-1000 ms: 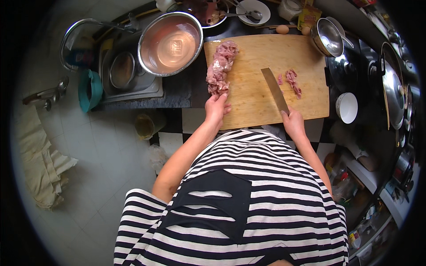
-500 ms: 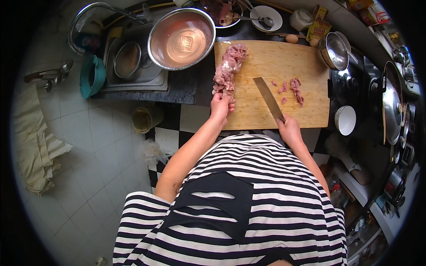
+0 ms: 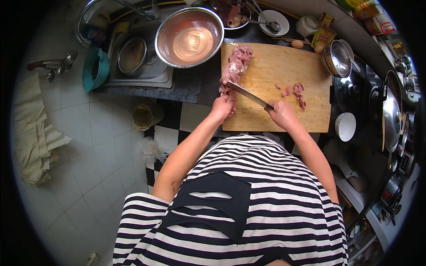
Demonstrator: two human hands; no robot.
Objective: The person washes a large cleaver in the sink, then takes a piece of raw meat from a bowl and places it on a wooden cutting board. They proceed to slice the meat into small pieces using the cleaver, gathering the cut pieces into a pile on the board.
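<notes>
A long heap of raw pink meat (image 3: 238, 64) lies along the left side of the wooden cutting board (image 3: 275, 62). My left hand (image 3: 223, 108) is closed around the heap's near end. In my right hand (image 3: 284, 115) is the handle of a cleaver (image 3: 250, 95). Its blade slants up to the left, and the tip lies over the meat just beyond my left hand. Several small cut pieces of meat (image 3: 299, 96) sit apart on the right side of the board.
A steel basin of liquid (image 3: 190, 40) stands left of the board, beside the sink (image 3: 160, 79). Behind the board are a white bowl (image 3: 280, 20) and an egg (image 3: 297, 44). Steel bowls (image 3: 338, 57) and a white bowl (image 3: 345, 127) stand to the right.
My right hand has brought the cleaver leftward, from bare board onto the meat. My left hand keeps its hold at the near end. The whole view has shifted slightly.
</notes>
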